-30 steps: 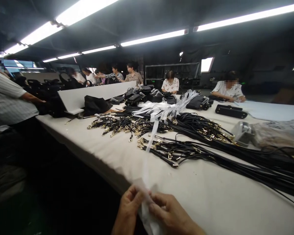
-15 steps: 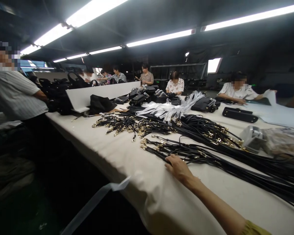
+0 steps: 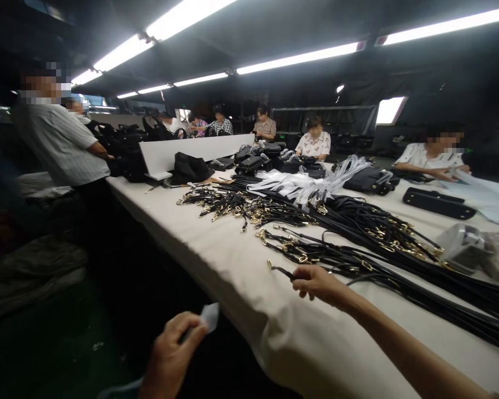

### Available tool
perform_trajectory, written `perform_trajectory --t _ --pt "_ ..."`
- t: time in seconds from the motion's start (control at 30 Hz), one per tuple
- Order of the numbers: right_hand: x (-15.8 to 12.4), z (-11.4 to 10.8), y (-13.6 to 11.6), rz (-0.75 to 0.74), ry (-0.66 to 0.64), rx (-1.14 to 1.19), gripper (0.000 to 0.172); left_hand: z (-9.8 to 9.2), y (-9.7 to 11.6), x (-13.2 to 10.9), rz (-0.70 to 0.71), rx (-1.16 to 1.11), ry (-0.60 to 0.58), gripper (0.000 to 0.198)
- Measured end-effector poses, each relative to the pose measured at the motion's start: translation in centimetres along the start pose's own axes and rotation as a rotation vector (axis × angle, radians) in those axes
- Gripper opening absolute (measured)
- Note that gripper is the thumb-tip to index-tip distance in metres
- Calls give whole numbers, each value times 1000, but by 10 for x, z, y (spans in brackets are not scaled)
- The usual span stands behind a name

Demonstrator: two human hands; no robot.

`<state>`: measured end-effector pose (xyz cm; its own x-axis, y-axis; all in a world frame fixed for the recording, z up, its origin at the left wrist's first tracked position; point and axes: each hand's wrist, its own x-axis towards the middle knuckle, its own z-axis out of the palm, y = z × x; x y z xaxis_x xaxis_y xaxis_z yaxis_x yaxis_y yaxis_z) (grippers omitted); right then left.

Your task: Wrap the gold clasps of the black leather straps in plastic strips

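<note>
My right hand (image 3: 314,282) is closed on a black strap (image 3: 283,271) with a gold clasp at its end, lifted slightly off the near side of a pile of similar straps (image 3: 374,271). In front of the table edge, my left hand (image 3: 172,346) pinches a translucent plastic sleeve (image 3: 210,317) close to its tip. More of that sleeve shows below the wrist. Behind the pile lie further straps with gold hardware (image 3: 233,205) and a heap of whitish plastic sleeves (image 3: 299,185).
A cream cloth covers the long table (image 3: 220,266). Black bags (image 3: 253,163) and a white board (image 3: 199,152) stand farther back. A clear plastic-wrapped item (image 3: 461,246) lies at right. One person (image 3: 62,144) stands at left; several others sit across the table.
My right hand has picked up one strap from the pile. My left hand has come into view, gripping the plastic sleeve near its end. The camera view has turned slightly left.
</note>
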<state>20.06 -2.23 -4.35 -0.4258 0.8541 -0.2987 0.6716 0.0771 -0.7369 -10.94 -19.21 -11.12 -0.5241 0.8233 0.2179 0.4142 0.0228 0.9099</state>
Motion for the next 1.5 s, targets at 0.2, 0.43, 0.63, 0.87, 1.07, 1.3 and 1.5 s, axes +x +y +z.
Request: perform_trajectory --t 0.2,0.43,0.63,0.87,1.07,1.3,1.5 --pt "-79 -33 -21 37 -39 275 43 87 46 -12 53 -250 -472 31" --pt "-137 -47 -46 57 -87 349 50 90 35 -27 -84 -536 -673 36" --pt "-134 -36 -65 86 -119 361 58 84 31 -42 -502 -1020 -647 34" --pt "-118 -20 -61 18 -215 394 51 79 27 -48 -481 -1076 -659 52" --pt "-120 -22 -59 31 -231 427 51 85 27 -48 -463 -1081 -615 54" --pt "-128 -27 -63 45 -262 447 55 103 18 -56 -657 -1258 -704 64" --pt "-134 -27 -71 -7 -324 529 44 112 16 -65 -673 -1502 -946 71"
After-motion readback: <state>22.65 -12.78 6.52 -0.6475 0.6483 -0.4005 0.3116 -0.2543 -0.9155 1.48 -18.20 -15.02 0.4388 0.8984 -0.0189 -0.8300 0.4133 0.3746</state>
